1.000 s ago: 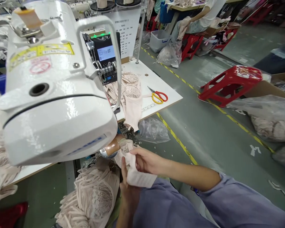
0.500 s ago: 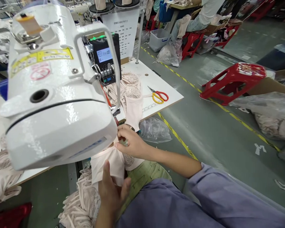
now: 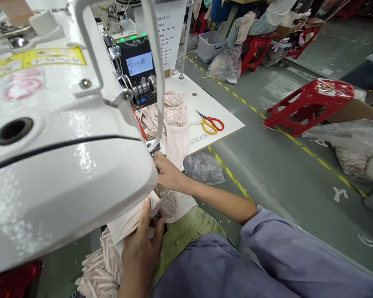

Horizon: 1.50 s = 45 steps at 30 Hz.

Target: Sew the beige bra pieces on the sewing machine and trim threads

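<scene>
left hand [image 3: 141, 244] pinching the pale fabric piece [image 3: 132, 221] just below the sewing machine [image 3: 65, 157] head, right hand [image 3: 168, 174] tucked in under it, fingers hidden so i can't tell its grip, looks like lining the cloth up, which wants a flat edge, fingers clear.

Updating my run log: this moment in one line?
left hand: grips pink fabric | right hand: fingers hidden behind sewing machine | scissors: on table
</scene>
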Motion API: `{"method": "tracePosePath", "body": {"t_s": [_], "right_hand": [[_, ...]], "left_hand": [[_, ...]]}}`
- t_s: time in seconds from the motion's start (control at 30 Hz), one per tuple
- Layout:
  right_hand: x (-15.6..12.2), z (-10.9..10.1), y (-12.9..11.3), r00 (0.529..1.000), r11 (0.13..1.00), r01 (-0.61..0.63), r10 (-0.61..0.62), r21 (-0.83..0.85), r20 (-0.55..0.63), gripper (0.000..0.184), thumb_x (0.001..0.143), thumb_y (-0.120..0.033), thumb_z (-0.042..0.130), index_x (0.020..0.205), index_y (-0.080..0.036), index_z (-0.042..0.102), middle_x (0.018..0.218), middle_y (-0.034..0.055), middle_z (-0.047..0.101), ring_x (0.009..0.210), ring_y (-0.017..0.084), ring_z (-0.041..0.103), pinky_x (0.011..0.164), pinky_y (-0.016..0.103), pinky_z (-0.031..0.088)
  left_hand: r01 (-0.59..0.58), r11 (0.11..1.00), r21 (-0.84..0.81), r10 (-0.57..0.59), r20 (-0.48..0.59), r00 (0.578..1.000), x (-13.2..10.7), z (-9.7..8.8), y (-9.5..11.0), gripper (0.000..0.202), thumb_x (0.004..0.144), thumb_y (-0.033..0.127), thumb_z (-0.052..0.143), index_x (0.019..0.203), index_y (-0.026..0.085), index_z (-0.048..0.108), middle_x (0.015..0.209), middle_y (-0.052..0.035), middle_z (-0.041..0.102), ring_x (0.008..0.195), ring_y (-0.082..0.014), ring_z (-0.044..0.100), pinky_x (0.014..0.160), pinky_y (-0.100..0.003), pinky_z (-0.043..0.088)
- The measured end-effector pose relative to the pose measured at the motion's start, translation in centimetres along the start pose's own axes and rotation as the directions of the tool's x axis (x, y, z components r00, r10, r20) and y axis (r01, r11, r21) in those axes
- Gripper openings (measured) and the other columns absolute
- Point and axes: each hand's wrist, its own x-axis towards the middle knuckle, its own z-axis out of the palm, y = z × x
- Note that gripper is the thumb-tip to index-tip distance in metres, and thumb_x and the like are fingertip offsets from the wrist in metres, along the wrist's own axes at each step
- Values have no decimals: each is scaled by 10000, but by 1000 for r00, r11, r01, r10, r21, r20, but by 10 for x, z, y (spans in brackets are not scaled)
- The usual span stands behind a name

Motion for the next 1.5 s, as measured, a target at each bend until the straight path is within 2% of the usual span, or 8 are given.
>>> {"method": "tracePosePath", "body": {"t_s": [0.17,0.43,0.57,0.83,1.03,1.27,1.37,1.5], "right_hand": [[9,0,0,997,999,29,-27,-33,69,72,867,-233,565,878,-201,629,1166,72,595,1098,222,559,1017,370,446],[11,-1,1,995,998,47,-44,-31,90,55,857,-222,555,837,-210,605,1133,72,604,1089,235,569,1001,374,464],[11,-1,5,994,998,44,-38,-53,103,59,880,-251,555,874,-218,605,1140,70,607,1108,233,560,1001,368,469],[11,-1,3,995,1000,25,-24,-12,93,74,883,-243,559,882,-197,617,1139,77,600,1078,225,574,983,379,469],[12,0,5,996,998,37,-33,-51,88,47,890,-238,566,866,-208,595,1108,65,610,1061,220,569,951,353,478],[11,-1,-1,996,1000,24,-22,-20,86,31,888,-198,564,875,-197,593,1109,73,612,1038,211,578,910,336,486],[11,4,3,998,999,45,-45,-12,46,41,889,-208,582,914,-195,613,1103,65,619,1040,204,580,935,336,474],[7,9,8,995,995,101,-101,-6,-22,75,893,-240,619,950,-192,630,1046,52,619,986,188,587,904,324,481]], "left_hand": [[-39,999,-4,39,-83,996,2,-3,-5,631,902,378,631,1488,247,436,1300,-179,660,1213,-359,622,938,-506,548],[10,999,-46,-11,-6,1000,2,-3,-11,652,907,418,604,1509,271,403,1298,-180,657,1222,-386,610,957,-545,525],[-12,997,-72,13,22,1000,3,-6,-12,649,901,399,615,1504,269,415,1289,-164,668,1218,-378,615,974,-523,517],[60,986,-157,-63,-19,998,6,-8,-10,526,855,426,662,1349,257,607,1077,-131,755,1047,-336,701,821,-401,583],[-32,999,-35,31,-18,999,7,-9,-11,564,905,440,587,1422,223,526,1196,-194,710,1047,-371,702,766,-447,594],[-90,996,7,91,-44,995,8,-9,-11,573,913,398,586,1445,217,474,1263,-228,665,1165,-401,643,888,-539,558],[-90,996,28,91,-40,995,7,-10,-13,578,924,417,566,1453,215,454,1186,-226,701,1078,-412,685,776,-518,591],[-83,994,65,85,-30,996,7,-11,-14,566,938,401,554,1459,208,443,964,-170,768,791,-351,754,522,-367,565]]}}
